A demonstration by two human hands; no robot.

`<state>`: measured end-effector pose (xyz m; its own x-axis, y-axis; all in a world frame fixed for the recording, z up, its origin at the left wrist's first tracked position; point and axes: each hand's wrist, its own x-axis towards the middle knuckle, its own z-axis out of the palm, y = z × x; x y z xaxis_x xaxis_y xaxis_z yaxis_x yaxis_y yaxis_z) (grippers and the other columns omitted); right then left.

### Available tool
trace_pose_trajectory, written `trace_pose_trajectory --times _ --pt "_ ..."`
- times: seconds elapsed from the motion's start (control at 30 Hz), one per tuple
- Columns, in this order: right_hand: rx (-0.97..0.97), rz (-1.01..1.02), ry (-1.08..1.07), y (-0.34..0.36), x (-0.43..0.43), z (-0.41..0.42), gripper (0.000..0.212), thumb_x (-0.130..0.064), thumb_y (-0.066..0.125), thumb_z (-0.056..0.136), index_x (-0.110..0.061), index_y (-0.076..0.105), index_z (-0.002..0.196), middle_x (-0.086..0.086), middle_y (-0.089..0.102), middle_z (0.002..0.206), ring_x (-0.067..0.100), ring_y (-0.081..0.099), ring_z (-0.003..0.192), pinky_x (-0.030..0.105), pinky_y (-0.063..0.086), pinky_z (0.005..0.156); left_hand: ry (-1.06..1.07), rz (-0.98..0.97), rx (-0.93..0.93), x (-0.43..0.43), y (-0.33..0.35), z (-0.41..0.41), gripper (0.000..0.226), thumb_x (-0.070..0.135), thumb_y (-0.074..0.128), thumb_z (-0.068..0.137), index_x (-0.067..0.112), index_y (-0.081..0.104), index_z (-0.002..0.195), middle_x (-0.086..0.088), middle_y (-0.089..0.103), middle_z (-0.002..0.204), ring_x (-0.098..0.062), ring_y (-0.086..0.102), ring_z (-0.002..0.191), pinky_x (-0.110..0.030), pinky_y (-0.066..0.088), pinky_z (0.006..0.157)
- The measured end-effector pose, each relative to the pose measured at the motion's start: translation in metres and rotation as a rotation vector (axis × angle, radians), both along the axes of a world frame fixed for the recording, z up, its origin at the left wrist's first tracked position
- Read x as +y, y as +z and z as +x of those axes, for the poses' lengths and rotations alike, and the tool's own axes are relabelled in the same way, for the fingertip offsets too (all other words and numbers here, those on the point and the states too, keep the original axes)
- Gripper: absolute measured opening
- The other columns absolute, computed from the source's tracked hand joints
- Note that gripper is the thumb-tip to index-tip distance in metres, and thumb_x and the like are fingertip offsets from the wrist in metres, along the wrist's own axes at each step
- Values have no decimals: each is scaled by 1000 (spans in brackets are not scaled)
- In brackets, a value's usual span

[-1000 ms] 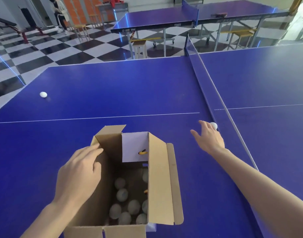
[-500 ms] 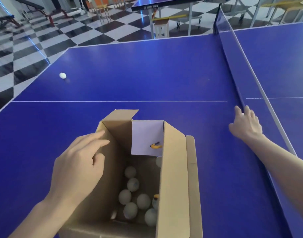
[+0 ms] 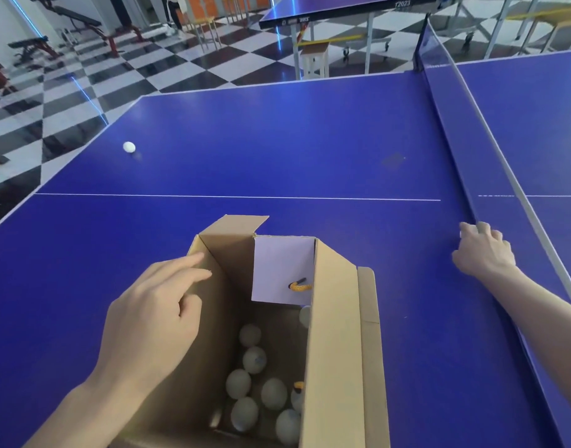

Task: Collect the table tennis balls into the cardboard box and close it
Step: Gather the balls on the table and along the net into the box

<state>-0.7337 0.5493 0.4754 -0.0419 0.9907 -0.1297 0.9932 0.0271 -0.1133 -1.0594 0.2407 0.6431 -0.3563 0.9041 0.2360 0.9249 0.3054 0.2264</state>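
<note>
Right hand (image 3: pixel 483 252) now curled over ball by net (image 3: pixel 504 176), ball hidden, grip uncertain. Left hand (image 3: pixel 151 318) open, steadying cardboard box (image 3: pixel 337 334). Stray ball (image 3: pixel 129 146) far beyond left hand.

We record one clear marking: "T2023" in white on the dark edge rail of the far table tennis table (image 3: pixel 402 4). A second white mark near that rail's left end is too blurred to read.

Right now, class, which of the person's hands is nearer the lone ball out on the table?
Left. The left hand rests on the box's left wall, below the lone ball; the right hand is far across by the net.
</note>
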Motion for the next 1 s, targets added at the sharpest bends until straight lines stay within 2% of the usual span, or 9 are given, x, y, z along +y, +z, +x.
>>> trace_pose_trajectory --times 0.23,0.43,0.53,0.6,0.67,0.8,0.9,1.0 --pt "-108 5 76 -7 -2 1 26 -6 51 87 -6 53 113 17 51 121 36 41 113 44 38 92 -2 17 2 1 -3 -2 33 -9 62 73 10 73 97 -4 68 111 -21 65 89 -33 54 63" --pt "-29 24 34 -16 -14 1 33 -4 54 88 -5 52 121 16 53 122 36 43 114 43 37 91 -14 42 21 2 -4 -4 34 -10 61 73 11 72 97 -3 68 110 -23 64 95 -37 55 64" --pt "149 13 -65 -15 -22 0 35 -5 51 90 -1 50 124 20 56 118 39 46 111 42 39 80 -14 52 15 2 -4 -4 36 -10 60 72 12 72 98 -1 69 110 -21 64 85 -32 51 59" --pt "313 -11 -154 -11 -28 -3 43 -9 53 90 -4 46 131 21 57 117 40 51 106 38 40 72 -13 63 1 1 -5 -5 38 -10 59 72 13 72 99 -1 69 111 -17 57 68 -28 47 56" --pt "464 -30 -225 -4 -34 -8 48 -16 60 87 -9 45 132 21 58 115 38 54 98 35 41 69 -15 59 -1 2 -5 -5 39 -10 59 72 13 71 101 0 69 111 -16 54 63 -27 46 56" --pt "754 29 -261 26 -44 -25 41 -28 64 81 -13 50 117 9 59 106 24 53 80 30 39 60 -11 47 -7 3 -4 -6 41 -8 57 74 14 69 106 0 69 112 -25 65 75 -34 53 59" --pt "896 120 -180 58 -58 -41 41 -35 69 76 -16 53 109 -1 59 100 17 55 81 27 41 57 -7 45 -15 3 -4 -5 40 -6 58 76 15 67 109 -1 69 110 -25 65 84 -35 55 61" --pt "1025 158 -110 96 -77 -57 41 -41 71 72 -21 56 104 -9 64 95 7 60 81 18 40 54 -4 36 -33 4 -4 -4 38 -4 60 78 14 67 111 -4 69 109 -25 65 87 -34 56 61"
